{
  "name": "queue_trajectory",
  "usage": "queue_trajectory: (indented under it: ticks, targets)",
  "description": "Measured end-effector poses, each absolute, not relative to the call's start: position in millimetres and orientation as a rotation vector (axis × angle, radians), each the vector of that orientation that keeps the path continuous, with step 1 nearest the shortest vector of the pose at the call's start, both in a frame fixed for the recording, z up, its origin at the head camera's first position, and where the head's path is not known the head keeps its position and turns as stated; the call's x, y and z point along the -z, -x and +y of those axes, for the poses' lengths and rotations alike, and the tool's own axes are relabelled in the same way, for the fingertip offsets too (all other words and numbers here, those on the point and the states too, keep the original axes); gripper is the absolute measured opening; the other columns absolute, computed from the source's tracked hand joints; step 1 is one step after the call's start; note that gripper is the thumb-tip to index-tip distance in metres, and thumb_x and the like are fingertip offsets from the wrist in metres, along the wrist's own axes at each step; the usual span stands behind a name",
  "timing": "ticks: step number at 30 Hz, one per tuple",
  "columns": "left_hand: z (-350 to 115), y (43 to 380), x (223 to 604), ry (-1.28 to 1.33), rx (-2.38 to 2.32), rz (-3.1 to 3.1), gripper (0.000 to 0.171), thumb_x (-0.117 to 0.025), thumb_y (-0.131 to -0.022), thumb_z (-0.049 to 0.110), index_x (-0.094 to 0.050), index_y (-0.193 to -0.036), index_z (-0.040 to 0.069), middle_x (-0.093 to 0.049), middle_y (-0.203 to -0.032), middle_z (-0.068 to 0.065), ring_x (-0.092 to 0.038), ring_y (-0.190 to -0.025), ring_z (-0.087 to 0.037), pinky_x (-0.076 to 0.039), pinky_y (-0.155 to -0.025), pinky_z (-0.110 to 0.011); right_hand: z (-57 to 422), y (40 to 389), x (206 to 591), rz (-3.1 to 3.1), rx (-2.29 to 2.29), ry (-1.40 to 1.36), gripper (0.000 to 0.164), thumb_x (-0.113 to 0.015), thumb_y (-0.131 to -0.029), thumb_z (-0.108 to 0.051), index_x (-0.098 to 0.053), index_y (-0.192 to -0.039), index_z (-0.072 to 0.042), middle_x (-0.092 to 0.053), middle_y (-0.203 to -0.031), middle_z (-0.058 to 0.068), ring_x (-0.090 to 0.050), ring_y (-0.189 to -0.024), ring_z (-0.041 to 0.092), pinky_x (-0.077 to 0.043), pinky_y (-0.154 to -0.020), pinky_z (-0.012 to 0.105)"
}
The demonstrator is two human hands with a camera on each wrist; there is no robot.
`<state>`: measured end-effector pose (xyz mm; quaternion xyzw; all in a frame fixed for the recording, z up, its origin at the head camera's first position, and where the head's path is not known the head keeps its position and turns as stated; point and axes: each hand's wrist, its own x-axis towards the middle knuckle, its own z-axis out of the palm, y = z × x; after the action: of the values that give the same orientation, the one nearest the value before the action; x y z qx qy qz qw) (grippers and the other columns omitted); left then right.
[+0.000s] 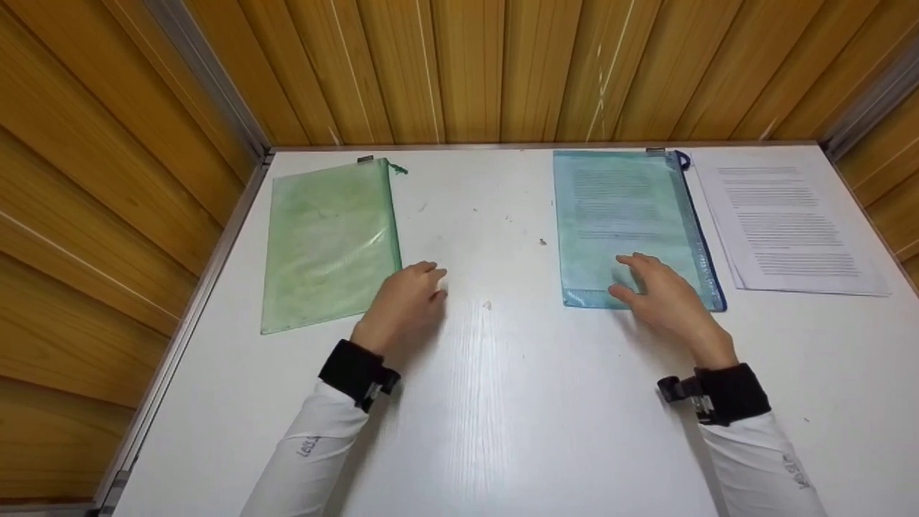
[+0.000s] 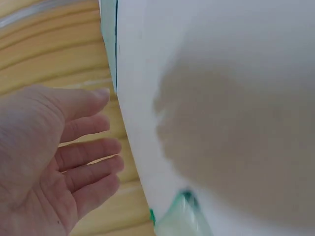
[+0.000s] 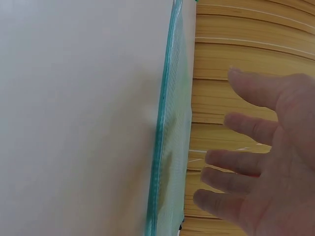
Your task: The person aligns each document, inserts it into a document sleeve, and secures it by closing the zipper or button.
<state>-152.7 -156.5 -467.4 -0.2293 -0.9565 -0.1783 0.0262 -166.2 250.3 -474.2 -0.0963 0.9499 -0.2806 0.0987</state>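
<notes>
A green translucent zipper pouch (image 1: 327, 244) lies flat on the left of the table. Near its lower right corner is my left hand (image 1: 406, 301), holding nothing, its fingers relaxed and slightly spread in the left wrist view. On the right lies a blue translucent zipper pouch (image 1: 610, 230), with printed lines of text showing through it. My right hand (image 1: 660, 294) hovers over the lower part of this pouch, fingers loosely extended, thumb apart. In the right wrist view, the pouch's teal edge (image 3: 161, 123) runs beside the empty right hand (image 3: 266, 147).
A small stack of printed sheets (image 1: 790, 222) lies at the far right, close beside the blue pouch. The white table (image 1: 495, 402) ends at yellow wood-look panels (image 1: 467, 72) at the back and both sides. Small specks mark the tabletop between the pouches.
</notes>
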Motion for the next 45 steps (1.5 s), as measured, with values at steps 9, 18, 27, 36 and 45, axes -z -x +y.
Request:
queue_trajectory:
  ticks: [9, 18, 27, 36, 45]
  targets:
    - [-225.6, 150.9, 462.5, 0.592, 0.369, -3.057, 0.024, -0.072, -0.099, 0.002, -0.074, -0.12, -0.009, -0.077, -0.124, -0.031, -0.076, -0.11, -0.048, -0.063, -0.097, -0.058, 234.6, 161.4, 475.8, 2.801, 0.858, 0.327, 0.068, -0.066, -0.111, -0.034, -0.045, -0.164, 0.003, -0.032, -0.172, 0.04, -0.029, -0.161, 0.061, -0.025, -0.129, 0.078]
    - [-277.2, 147.8, 460.6, 0.522, 0.287, -3.206, 0.007, -0.072, -0.091, -0.004, -0.072, -0.098, -0.002, -0.079, -0.11, -0.025, -0.076, -0.109, -0.046, -0.062, -0.095, -0.056, 229.8, 157.8, 476.5, 2.793, 0.886, 0.339, 0.068, -0.063, -0.113, -0.039, -0.045, -0.165, 0.001, -0.034, -0.173, 0.038, -0.028, -0.163, 0.059, -0.024, -0.131, 0.076]
    - [-309.0, 146.9, 466.4, 0.326, 0.45, -3.354, 0.07, -0.079, -0.098, 0.033, -0.06, -0.15, -0.009, -0.053, -0.161, -0.037, -0.054, -0.147, -0.056, -0.047, -0.122, -0.065, 228.7, 157.4, 477.7, 2.769, 0.895, 0.313, 0.066, -0.06, -0.114, -0.038, -0.044, -0.166, -0.001, -0.032, -0.175, 0.036, -0.025, -0.164, 0.058, -0.022, -0.132, 0.075]
    - [-307.6, 154.4, 480.3, 0.321, 0.476, -3.299, 0.074, -0.085, -0.098, 0.036, -0.059, -0.156, -0.001, -0.048, -0.162, -0.042, -0.048, -0.151, -0.06, -0.043, -0.125, -0.068, 229.4, 158.2, 478.2, 2.78, 0.878, 0.324, 0.066, -0.062, -0.114, -0.037, -0.046, -0.165, 0.001, -0.034, -0.173, 0.038, -0.029, -0.162, 0.059, -0.024, -0.131, 0.075]
    - [-300.0, 152.6, 486.5, 0.558, 0.255, -3.106, 0.033, -0.079, -0.103, 0.024, -0.079, -0.122, -0.002, -0.075, -0.105, -0.026, -0.075, -0.097, -0.046, -0.063, -0.092, -0.056, 225.2, 156.6, 483.8, 2.778, 0.9, 0.358, 0.062, -0.061, -0.114, -0.032, -0.048, -0.164, 0.002, -0.041, -0.17, 0.036, -0.034, -0.161, 0.057, -0.027, -0.132, 0.072]
